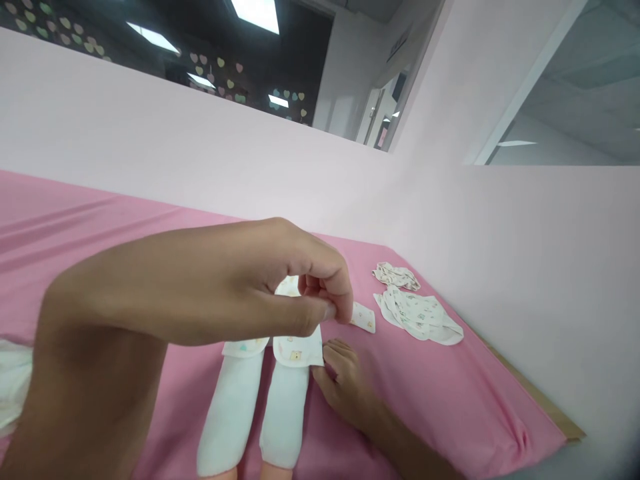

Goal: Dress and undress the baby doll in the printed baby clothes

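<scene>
A doll lies on the pink sheet, its legs in white leggings point(285, 413) toward me. Its white printed garment point(300, 347) ends in two rounded flaps over the thighs. My left hand point(300, 293) is raised above the garment and hides most of the doll's upper body. Its thumb and index finger are pinched together; whatever may lie between them is too small to make out. Low at the garment's right edge, my right hand point(345, 380) has its fingers closed on the hem. A printed sleeve point(363, 317) sticks out to the right of my left hand.
Two crumpled printed cloths, a smaller one point(396, 276) and a larger one point(420, 315), lie at the right near the wall. White cloth point(13, 383) shows at the left edge. The pink sheet point(450, 387) reaches the white walls, which have windows above.
</scene>
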Tool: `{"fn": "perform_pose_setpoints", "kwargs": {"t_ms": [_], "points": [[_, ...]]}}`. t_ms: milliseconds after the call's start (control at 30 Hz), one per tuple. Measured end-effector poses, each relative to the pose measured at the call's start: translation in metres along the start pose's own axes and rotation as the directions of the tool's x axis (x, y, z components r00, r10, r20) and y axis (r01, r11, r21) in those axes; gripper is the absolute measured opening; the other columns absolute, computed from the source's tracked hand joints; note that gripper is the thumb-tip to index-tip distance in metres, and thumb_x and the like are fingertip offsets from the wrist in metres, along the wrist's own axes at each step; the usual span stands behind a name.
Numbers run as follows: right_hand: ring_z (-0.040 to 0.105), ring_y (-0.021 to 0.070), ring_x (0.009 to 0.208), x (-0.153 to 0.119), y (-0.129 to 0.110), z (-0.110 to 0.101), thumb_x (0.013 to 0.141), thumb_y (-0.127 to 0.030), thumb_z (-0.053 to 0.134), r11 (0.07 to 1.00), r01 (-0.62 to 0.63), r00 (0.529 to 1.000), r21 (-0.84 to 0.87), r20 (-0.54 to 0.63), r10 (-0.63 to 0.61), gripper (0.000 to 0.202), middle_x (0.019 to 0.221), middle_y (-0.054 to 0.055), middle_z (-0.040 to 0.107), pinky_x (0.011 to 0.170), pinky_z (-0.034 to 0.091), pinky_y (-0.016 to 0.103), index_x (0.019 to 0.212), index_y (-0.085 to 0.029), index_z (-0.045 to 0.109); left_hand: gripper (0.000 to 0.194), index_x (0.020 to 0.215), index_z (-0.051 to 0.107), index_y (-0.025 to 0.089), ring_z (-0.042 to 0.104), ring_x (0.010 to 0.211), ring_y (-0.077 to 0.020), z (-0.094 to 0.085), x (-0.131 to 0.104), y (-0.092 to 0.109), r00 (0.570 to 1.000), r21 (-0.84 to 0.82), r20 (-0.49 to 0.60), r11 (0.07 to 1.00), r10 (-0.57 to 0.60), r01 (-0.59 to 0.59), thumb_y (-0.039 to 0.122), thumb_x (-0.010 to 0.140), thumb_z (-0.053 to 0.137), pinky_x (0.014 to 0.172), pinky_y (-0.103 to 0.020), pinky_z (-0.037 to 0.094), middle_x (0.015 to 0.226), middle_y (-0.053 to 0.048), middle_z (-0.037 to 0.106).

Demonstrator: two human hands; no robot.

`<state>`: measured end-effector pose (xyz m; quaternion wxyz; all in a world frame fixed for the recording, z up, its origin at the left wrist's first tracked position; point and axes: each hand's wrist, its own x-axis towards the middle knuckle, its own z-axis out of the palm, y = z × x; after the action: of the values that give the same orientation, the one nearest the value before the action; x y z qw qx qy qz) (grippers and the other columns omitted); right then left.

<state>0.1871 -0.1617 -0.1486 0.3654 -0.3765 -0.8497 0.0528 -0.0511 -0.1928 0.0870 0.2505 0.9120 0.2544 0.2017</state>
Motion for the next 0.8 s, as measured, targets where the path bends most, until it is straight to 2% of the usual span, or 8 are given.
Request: {"fn": "perform_pose_setpoints", "kwargs": {"t_ms": [333,433,500,567,600,667,733,800], "points": [[0.041,0.0130,0.058,0.000,0.002,0.003,0.084,-0.011,0.047,1.000,-0.013,1.000,-0.016,-0.013,0.012,0.027,0.059,-0.002,0.044,0.058,0.033,0.029,0.062,-0.020,0.034,0.017,0.091,0.072,0.029,0.062,0.082,-0.0134,0.003,0.001,0.003,0.999,0.043,0.045,0.999,-0.006,0.004,0.024,0.085,0.057,0.070,-0.021,0.049,0.090,0.002,0.069],[0.042,0.0136,0.059,0.001,-0.002,-0.003,0.085,-0.012,0.048,0.999,-0.040,0.999,0.012,-0.011,0.040,0.027,0.059,-0.002,0.044,0.060,0.036,0.030,0.062,-0.021,0.036,0.016,0.091,0.072,0.028,0.062,0.083,-0.0142,0.004,0.001,0.003,0.999,0.035,0.049,0.999,-0.019,0.017,0.025,0.085,0.057,0.070,-0.021,0.049,0.090,0.001,0.069],[0.049,0.0157,0.068,0.000,-0.008,-0.011,0.088,-0.019,0.050,0.993,-0.064,0.998,0.098,0.035,0.061,0.018,0.070,0.000,0.053,0.067,0.042,0.031,0.070,-0.021,0.045,0.016,0.090,0.072,0.028,0.062,0.082,-0.0142,0.005,0.002,0.004,0.999,0.015,0.045,1.000,-0.023,0.022,0.026,0.085,0.057,0.070,-0.022,0.049,0.088,0.001,0.069],[0.055,0.0181,0.084,-0.003,-0.017,-0.023,0.090,-0.028,0.053,0.973,-0.102,0.995,0.206,0.043,0.095,0.006,0.089,0.003,0.059,0.077,0.046,0.033,0.089,-0.022,0.052,0.016,0.091,0.072,0.028,0.062,0.081,-0.0140,0.007,0.004,0.005,0.999,-0.004,0.042,1.000,-0.025,0.025,0.026,0.085,0.057,0.071,-0.022,0.048,0.087,0.002,0.069],[0.056,0.0185,0.089,-0.005,-0.023,-0.030,0.091,-0.032,0.054,0.962,-0.123,0.992,0.245,0.005,0.125,0.011,0.095,0.004,0.059,0.080,0.047,0.034,0.097,-0.023,0.052,0.016,0.091,0.072,0.028,0.062,0.081,-0.0138,0.008,0.005,0.005,0.999,-0.009,0.043,1.000,-0.024,0.024,0.026,0.085,0.057,0.071,-0.022,0.048,0.086,0.002,0.069],[0.056,0.0182,0.090,-0.008,-0.037,-0.044,0.091,-0.037,0.055,0.950,-0.151,0.970,0.273,-0.143,0.195,0.020,0.096,0.004,0.057,0.080,0.047,0.033,0.106,-0.024,0.051,0.017,0.090,0.071,0.028,0.062,0.080,-0.0131,0.012,0.010,0.007,0.998,-0.006,0.058,1.000,-0.025,0.025,0.025,0.085,0.055,0.071,-0.022,0.046,0.087,0.003,0.068],[0.056,0.0182,0.086,-0.008,-0.053,-0.057,0.092,-0.043,0.053,0.950,-0.146,0.930,0.277,-0.289,0.227,0.026,0.092,0.004,0.057,0.076,0.047,0.032,0.110,-0.025,0.052,0.018,0.088,0.071,0.027,0.061,0.077,-0.0122,0.018,0.016,0.008,0.996,0.010,0.084,1.000,-0.028,0.027,0.024,0.086,0.053,0.068,-0.022,0.045,0.087,0.003,0.068],[0.056,0.0184,0.082,-0.004,-0.070,-0.068,0.091,-0.049,0.052,0.951,-0.123,0.909,0.282,-0.352,0.222,0.031,0.088,0.004,0.058,0.071,0.048,0.032,0.109,-0.024,0.055,0.020,0.088,0.070,0.026,0.060,0.074,-0.0113,0.025,0.024,0.009,0.993,0.028,0.118,0.999,-0.031,0.028,0.023,0.086,0.050,0.064,-0.021,0.043,0.087,0.003,0.068]]}}
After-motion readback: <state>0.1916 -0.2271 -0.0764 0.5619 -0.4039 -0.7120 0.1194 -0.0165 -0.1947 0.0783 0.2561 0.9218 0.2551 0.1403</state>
